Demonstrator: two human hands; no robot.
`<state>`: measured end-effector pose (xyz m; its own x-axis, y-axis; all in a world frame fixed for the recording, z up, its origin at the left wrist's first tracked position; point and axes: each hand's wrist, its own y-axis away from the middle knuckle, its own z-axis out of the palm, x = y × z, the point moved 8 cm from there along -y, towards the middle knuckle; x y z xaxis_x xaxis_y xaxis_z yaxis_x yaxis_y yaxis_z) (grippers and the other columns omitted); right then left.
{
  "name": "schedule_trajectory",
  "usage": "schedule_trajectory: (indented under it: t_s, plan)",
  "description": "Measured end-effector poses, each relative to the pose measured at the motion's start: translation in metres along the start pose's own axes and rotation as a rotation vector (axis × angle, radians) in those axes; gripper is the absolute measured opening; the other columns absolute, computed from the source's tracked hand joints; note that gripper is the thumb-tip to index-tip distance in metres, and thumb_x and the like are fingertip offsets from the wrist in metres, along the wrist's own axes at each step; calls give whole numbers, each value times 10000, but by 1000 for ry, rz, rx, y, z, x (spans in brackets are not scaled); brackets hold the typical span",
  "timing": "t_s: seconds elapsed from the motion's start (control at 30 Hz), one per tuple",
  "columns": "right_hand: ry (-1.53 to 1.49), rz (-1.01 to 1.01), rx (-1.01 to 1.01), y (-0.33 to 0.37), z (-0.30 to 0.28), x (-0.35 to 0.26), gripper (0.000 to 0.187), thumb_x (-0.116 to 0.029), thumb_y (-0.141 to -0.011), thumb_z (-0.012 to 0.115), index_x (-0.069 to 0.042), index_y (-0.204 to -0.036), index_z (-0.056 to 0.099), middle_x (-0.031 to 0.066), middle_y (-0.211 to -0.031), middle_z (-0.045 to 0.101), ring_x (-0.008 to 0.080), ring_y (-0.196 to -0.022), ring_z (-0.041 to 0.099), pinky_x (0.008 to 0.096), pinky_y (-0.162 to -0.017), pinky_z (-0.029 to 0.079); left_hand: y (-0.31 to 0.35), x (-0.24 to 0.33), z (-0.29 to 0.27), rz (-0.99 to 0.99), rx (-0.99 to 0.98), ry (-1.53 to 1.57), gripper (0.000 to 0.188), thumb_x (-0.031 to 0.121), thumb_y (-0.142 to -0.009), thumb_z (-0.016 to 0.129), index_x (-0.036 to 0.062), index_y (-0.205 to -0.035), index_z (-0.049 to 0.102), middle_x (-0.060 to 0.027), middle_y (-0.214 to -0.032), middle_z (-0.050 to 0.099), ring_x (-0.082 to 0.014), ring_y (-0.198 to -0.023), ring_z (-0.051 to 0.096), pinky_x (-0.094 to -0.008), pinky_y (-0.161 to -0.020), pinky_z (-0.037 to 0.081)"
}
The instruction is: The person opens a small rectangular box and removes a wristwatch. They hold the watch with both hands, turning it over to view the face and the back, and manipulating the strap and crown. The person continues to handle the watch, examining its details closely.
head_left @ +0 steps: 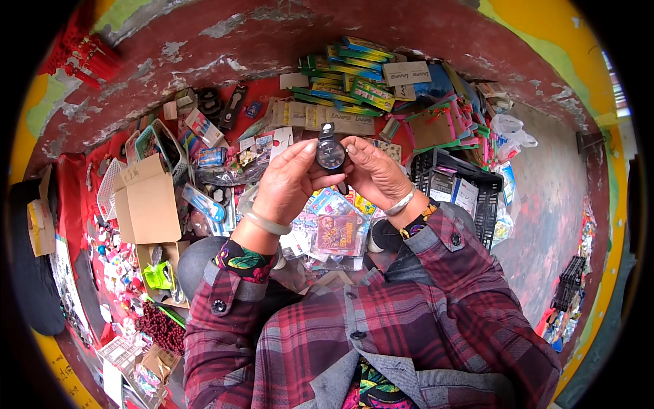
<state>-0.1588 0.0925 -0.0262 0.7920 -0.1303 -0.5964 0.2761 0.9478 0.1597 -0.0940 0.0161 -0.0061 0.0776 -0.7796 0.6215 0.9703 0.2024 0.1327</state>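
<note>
A black wristwatch (331, 155) with a round dark face is held up in front of me, its strap end pointing away. My left hand (286, 178) grips the watch's left side, thumb on top near the strap and fingers beneath. On the other side, my right hand (377, 172) pinches the case's edge between thumb and fingers. Part of the lower strap shows below the case, between the fingertips. Beneath my hands lies a pile of flat colourful packets, with a dark red square packet (339, 235) on top.
Stacked green, blue and yellow boxes (354, 75) lie against the far wall. An open cardboard box (148, 204) and a pale green basket (163, 146) stand at left. At right is a black plastic crate (470, 178) holding cards. A white plastic bag (511, 133) sits behind it.
</note>
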Motion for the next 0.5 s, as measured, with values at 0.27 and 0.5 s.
schedule_trajectory:
  t_s: [0.27,0.5]
  plan:
    - [-17,-6,26,-3,-3,2,288,-238,-860,611,-54,-1074,552,5,-970,588,87,-840,516,241,-761,417,-1,-3,-6,-22,28,-44,280,216,-950,435,-10,-1087,526,-133,-1015,614,-277,-943,621,-378,-818,535]
    - [-87,1,-46,-3,-6,4,319,-207,-840,636,-43,-1100,551,28,-1031,599,118,-945,539,269,-849,420,0,-6,-6,-46,33,-51,283,225,-949,438,-3,-1094,524,-116,-1028,607,-246,-972,606,-367,-840,524]
